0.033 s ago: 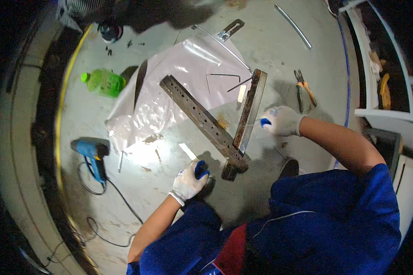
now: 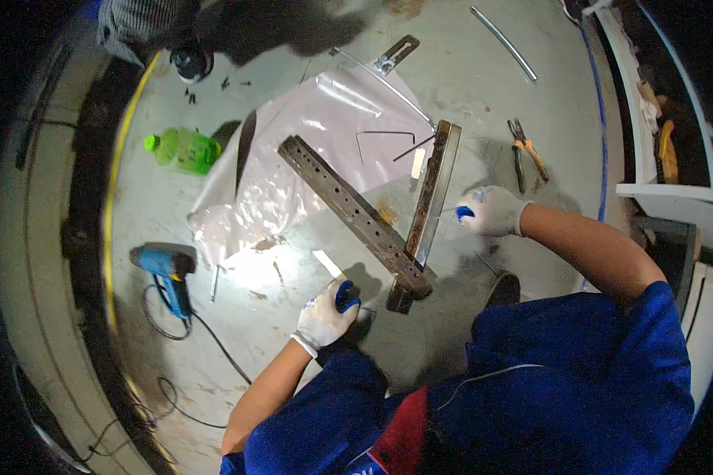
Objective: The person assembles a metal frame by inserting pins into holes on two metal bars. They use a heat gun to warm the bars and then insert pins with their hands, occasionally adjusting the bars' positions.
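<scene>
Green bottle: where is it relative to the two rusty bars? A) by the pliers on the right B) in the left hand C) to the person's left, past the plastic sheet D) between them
C: the green bottle lies on the floor at the left edge of the plastic sheet, well left of the perforated rusty bar and the second bar; neither hand touches it.

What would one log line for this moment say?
left hand: on floor, gloved | right hand: beside rusty angle bar | perforated bar: crossing it | pliers: nearby
</scene>
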### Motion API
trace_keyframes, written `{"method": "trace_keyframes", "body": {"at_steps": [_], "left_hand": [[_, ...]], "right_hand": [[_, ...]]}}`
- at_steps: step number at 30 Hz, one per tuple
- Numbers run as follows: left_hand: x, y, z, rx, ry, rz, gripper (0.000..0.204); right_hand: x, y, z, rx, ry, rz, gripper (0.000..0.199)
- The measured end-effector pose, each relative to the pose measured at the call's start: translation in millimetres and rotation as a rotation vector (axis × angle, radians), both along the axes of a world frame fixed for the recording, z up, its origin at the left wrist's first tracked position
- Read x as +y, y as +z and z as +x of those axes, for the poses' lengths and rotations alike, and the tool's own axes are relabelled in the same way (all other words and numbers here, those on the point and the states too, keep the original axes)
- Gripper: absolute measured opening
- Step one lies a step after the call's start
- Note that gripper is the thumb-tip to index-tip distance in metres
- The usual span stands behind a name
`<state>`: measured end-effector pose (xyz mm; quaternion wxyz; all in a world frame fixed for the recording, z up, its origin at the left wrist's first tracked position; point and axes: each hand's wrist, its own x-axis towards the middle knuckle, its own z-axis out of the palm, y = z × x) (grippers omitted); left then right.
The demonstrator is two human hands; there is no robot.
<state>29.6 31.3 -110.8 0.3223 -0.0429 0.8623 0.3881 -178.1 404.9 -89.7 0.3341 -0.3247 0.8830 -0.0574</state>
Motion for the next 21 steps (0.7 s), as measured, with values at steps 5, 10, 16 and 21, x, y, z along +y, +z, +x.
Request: {"method": "trace_keyframes", "body": {"at_steps": [5, 10, 16, 21], "left_hand": [[-45.7, 44.4, -19.4, 0.087, -0.074, -0.214, 0.052], [-26.8, 91.9, -75.8, 0.292, 0.005, 0.017, 0.055], [15.0, 189.5, -109.1, 0.4, -0.251, -0.223, 0.062], [34.2, 265.7, -127.1, 1.124, -0.004, -0.237, 0.058]], "right_hand": [[40.5, -44.5, 7.9, 0.071, 0.014, 0.166, 0.033], [45.3, -10.6, -5.2, 0.064, 0.049, 0.311, 0.041], [-26.2, 86.6, -31.3, 0.248, -0.064, -0.108, 0.051], [-27.0, 201.2, -23.5, 0.76, -0.34, -0.537, 0.055]]}}
